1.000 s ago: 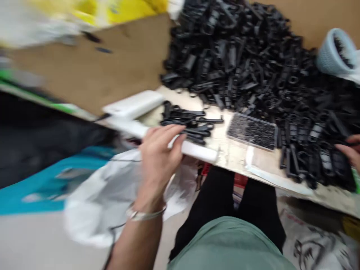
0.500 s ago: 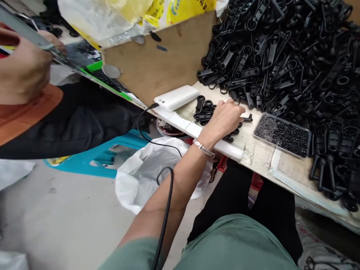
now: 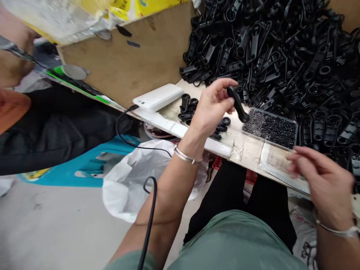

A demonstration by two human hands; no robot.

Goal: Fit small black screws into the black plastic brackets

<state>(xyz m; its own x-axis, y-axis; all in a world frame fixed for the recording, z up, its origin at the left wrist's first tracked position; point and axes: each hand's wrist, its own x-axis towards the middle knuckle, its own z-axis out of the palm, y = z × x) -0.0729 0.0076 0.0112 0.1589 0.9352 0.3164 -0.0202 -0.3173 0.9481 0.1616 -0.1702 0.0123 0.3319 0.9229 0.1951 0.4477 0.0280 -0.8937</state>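
Note:
Between the thumb and fingers of my left hand is a black plastic lever-like part, raised above the bench and tilted, its lower end near a clear plastic box. Tiny grey and black pieces fill that box. My right hand is over the bench's front edge, to the right of the box. Its fingers are curled with the tips close together, slightly blurred; whatever they pinch is too small to make out. Several black parts lie beside my left wrist.
A large heap of black plastic parts covers the back and right of the bench. On the left are a white power bank with a black cable and a cardboard panel. A white bag hangs below. Another person's arm is at far left.
My left hand has risen from the small group of parts, and the lever-like part now shows clearly in it. My right hand has come into view. The view has shifted slightly.

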